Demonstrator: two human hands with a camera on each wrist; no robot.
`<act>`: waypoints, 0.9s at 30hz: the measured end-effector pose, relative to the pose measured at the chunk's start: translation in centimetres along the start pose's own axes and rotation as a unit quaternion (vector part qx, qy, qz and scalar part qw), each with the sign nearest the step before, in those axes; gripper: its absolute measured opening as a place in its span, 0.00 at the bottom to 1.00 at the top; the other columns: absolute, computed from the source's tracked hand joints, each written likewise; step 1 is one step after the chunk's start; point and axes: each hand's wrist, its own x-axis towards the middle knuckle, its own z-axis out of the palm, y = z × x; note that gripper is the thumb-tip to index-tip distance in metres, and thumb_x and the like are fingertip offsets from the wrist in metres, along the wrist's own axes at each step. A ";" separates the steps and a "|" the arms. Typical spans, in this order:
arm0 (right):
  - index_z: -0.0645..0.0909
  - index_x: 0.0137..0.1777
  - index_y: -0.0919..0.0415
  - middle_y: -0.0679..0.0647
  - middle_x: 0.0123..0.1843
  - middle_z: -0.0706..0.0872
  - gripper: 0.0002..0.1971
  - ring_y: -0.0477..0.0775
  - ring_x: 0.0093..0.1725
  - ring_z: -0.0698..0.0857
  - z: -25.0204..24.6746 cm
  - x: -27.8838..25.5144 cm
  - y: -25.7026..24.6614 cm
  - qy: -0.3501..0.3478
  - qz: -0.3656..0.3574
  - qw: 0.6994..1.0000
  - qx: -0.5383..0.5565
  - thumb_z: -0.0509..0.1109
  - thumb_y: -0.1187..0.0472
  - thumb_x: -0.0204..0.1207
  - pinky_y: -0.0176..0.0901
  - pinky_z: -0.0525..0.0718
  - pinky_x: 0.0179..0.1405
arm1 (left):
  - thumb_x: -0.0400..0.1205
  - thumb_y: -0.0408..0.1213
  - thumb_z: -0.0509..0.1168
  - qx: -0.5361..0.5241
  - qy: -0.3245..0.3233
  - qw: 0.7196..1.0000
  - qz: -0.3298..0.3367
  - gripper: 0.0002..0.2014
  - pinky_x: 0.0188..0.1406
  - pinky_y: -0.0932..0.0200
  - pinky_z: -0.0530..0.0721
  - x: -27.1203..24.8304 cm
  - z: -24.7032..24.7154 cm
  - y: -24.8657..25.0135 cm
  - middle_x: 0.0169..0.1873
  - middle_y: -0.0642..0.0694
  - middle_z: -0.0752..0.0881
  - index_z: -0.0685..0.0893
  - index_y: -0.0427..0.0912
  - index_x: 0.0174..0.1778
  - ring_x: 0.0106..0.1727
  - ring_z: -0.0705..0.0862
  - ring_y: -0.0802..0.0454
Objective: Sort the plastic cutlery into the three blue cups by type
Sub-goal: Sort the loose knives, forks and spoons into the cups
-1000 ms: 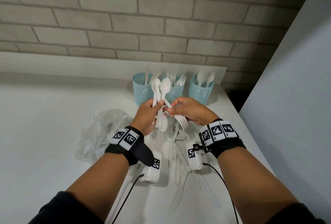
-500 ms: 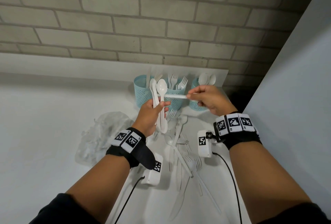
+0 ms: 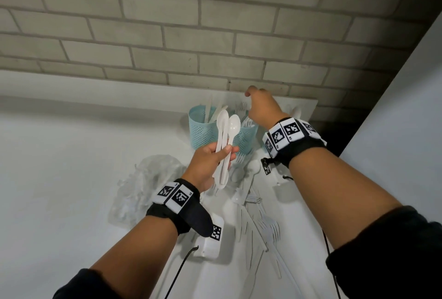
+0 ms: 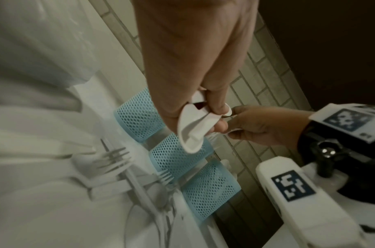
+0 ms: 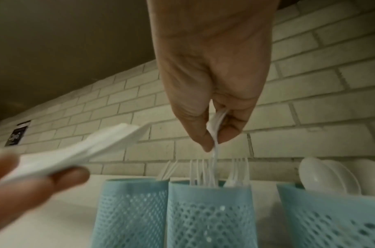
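Three blue mesh cups stand against the brick wall: the left cup [image 5: 129, 209] holds knives, the middle cup [image 5: 209, 211] forks, the right cup [image 5: 330, 209] spoons. My right hand [image 5: 214, 144] hovers over the middle cup and pinches a white fork [image 5: 217, 127], whose lower end reaches down among the forks there. In the head view my right hand [image 3: 260, 109] hides most of the middle and right cups. My left hand [image 3: 224, 155] grips a bunch of white spoons [image 3: 228, 128] upright in front of the cups.
Loose white forks, knives and spoons [image 3: 253, 215] lie in a pile on the white table [image 3: 71, 179] below my hands. A crumpled clear plastic bag [image 3: 148, 179] lies to their left. A white wall panel [image 3: 394, 131] closes off the right side.
My right hand drew the fork out of the bunch in my left hand and carried it up and back over the middle cup. My left hand still holds the spoons.
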 end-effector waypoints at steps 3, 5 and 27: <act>0.67 0.74 0.64 0.68 0.68 0.72 0.25 0.69 0.65 0.75 1.3 0.2 0.1 0.008 -0.024 0.999 0.026 0.59 0.74 0.77 0.53 0.76 0.63 | 0.82 0.32 0.63 -0.012 -0.001 1.000 -0.001 0.11 0.40 0.66 0.86 0.1 -0.2 0.2 0.46 0.45 0.89 0.82 0.36 0.60 0.43 0.86 0.56; 0.66 0.76 0.63 0.68 0.70 0.71 0.26 0.67 0.69 0.72 1.7 0.3 0.2 0.009 -0.044 0.999 0.027 0.57 0.75 0.77 0.53 0.73 0.67 | 0.82 0.32 0.64 -0.015 0.000 1.000 0.002 0.11 0.41 0.66 0.86 0.1 -0.3 0.1 0.46 0.45 0.89 0.83 0.36 0.59 0.42 0.87 0.57; 0.83 0.56 0.68 0.63 0.54 0.89 0.19 0.60 0.48 0.88 4.0 -5.7 -1.7 -0.101 0.147 0.872 0.456 0.62 0.51 0.82 0.47 0.87 0.44 | 0.83 0.35 0.62 -0.068 -0.023 0.997 -0.010 0.08 0.33 0.66 0.85 -0.3 0.6 -0.2 0.40 0.45 0.91 0.85 0.39 0.53 0.34 0.88 0.56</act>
